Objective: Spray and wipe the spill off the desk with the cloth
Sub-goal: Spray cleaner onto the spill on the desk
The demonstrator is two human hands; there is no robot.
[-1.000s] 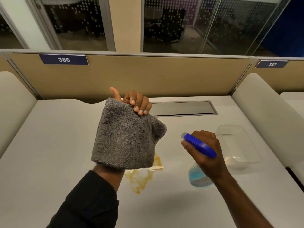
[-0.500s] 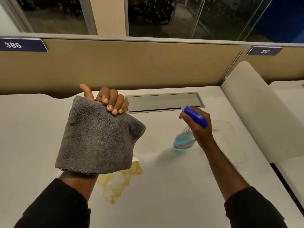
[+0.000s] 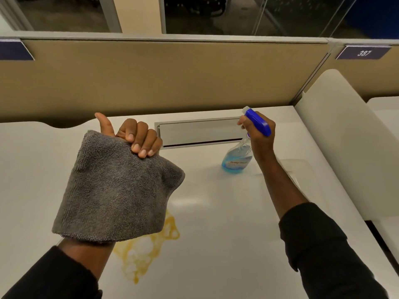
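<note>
Head view: one grey cloth (image 3: pixel 116 188) hung from the left hand (image 3: pixel 133 137), fingers (image 3: pixel 140 145) curled and pinching its top edge, thumb up, above the desk (image 3: pixel 226 244). One yellow spill (image 3: pixel 142 253) lay on the desk, partly hidden by the cloth. Right hand (image 3: pixel 260 134) gripped one spray bottle (image 3: pixel 237 158) at its blue head, fingers wrapped tight; bottle base looked to touch the desk near one cable tray lid (image 3: pixel 200 132). One clear container (image 3: pixel 302 171) just beside the right forearm.
</note>
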